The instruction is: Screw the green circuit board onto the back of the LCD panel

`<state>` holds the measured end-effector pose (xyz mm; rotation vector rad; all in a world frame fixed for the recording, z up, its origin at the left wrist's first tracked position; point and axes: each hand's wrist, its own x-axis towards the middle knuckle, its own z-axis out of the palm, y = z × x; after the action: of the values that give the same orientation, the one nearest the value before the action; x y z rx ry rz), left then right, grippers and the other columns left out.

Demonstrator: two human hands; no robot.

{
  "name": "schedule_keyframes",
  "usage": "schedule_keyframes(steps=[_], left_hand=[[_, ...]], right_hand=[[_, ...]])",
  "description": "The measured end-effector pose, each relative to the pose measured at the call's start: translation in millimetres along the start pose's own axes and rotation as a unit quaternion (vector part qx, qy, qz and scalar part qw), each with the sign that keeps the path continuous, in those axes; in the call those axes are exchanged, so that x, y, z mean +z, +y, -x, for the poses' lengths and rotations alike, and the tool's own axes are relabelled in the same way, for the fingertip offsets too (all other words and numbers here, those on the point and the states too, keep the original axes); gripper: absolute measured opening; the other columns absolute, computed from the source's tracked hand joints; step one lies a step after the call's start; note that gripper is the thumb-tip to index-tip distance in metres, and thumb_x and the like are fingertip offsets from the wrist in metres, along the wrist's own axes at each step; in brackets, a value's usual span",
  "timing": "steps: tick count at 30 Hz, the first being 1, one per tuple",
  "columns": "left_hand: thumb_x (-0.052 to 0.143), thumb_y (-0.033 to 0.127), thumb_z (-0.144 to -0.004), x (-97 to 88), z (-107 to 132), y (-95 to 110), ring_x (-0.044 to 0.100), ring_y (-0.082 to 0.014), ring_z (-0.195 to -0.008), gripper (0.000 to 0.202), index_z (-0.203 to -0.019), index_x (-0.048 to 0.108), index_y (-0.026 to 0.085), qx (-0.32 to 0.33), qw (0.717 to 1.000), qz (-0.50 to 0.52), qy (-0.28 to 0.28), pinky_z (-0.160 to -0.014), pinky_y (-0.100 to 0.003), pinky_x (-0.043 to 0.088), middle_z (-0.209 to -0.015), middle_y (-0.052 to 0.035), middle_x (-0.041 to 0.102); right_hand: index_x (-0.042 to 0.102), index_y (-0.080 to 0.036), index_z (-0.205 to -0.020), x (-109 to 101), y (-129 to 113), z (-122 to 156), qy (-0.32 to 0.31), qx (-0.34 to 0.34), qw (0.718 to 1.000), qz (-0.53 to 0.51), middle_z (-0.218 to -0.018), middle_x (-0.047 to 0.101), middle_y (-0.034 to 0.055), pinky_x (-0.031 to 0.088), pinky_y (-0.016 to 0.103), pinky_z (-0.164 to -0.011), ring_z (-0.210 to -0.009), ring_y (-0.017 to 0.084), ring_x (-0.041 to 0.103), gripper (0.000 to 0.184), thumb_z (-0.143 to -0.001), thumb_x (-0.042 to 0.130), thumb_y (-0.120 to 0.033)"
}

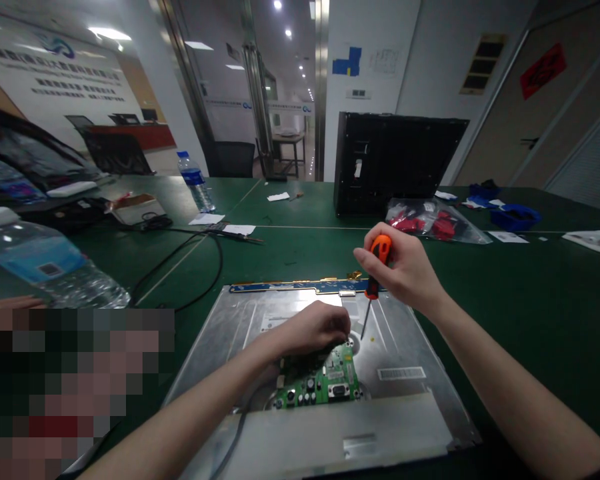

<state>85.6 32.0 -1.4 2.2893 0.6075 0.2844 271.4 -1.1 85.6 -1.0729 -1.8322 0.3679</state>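
On the green table lies a broad metal panel, with a green circuit board on its middle. The left hand stretches low over the board, knuckles up and fingers curled down toward its far edge (whether they pinch anything is hidden from view). The right hand is raised higher, its fingers clasped round the handle of an orange-and-black screwdriver, whose shaft slants down near the board's far right corner.
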Motion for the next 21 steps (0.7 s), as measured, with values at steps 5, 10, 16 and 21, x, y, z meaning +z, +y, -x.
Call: schedule_keyframes(steps=[5, 10, 16, 21], left_hand=[[0.057, -0.001, -0.076, 0.2, 0.9, 0.1, 0.065, -0.0148, -0.073, 0.018, -0.083, 0.067, 0.012, -0.004, 1.0, 0.027, 0.0, -0.067, -0.021, 0.046, -0.079, -0.0029, 0.071], [0.056, -0.002, -0.076, -0.2, 2.2, 2.6, 0.065, -0.015, -0.071, 0.02, -0.083, 0.068, 0.012, 0.005, 1.0, 0.015, -0.003, -0.065, -0.021, 0.046, -0.078, -0.0034, 0.071], [0.057, -0.003, -0.074, 4.7, 0.7, 3.9, 0.064, -0.0147, -0.069, 0.02, -0.08, 0.068, 0.012, 0.013, 1.0, 0.001, 0.009, -0.063, -0.02, 0.045, -0.076, -0.0029, 0.071], [0.059, -0.003, -0.072, 6.4, 1.4, 4.2, 0.065, -0.015, -0.071, 0.021, -0.082, 0.069, 0.012, 0.019, 1.0, -0.001, 0.011, -0.065, -0.021, 0.046, -0.078, -0.0034, 0.072]], right_hand=[[0.048, -0.019, -0.078, -4.2, -3.7, 1.1, -0.06, -0.108, 0.973, 0.197, -0.059, 0.044, -0.0066, 0.029, 0.02, -0.048, -0.049, 0.007, 0.039, 0.021, -0.083, 0.062, -0.034], [0.049, -0.018, -0.079, -9.6, -3.2, 5.8, -0.095, -0.143, 0.957, 0.235, -0.057, 0.043, -0.0069, 0.027, 0.02, -0.046, -0.047, 0.006, 0.039, 0.02, -0.083, 0.062, -0.032], [0.05, -0.017, -0.08, -11.7, -4.7, 5.5, -0.098, -0.156, 0.951, 0.25, -0.057, 0.045, -0.0064, 0.027, 0.02, -0.046, -0.047, 0.007, 0.04, 0.02, -0.084, 0.06, -0.034], [0.05, -0.018, -0.08, -11.0, -5.7, 6.8, -0.096, -0.165, 0.948, 0.253, -0.056, 0.044, -0.0069, 0.026, 0.02, -0.046, -0.046, 0.006, 0.038, 0.02, -0.084, 0.06, -0.034]])
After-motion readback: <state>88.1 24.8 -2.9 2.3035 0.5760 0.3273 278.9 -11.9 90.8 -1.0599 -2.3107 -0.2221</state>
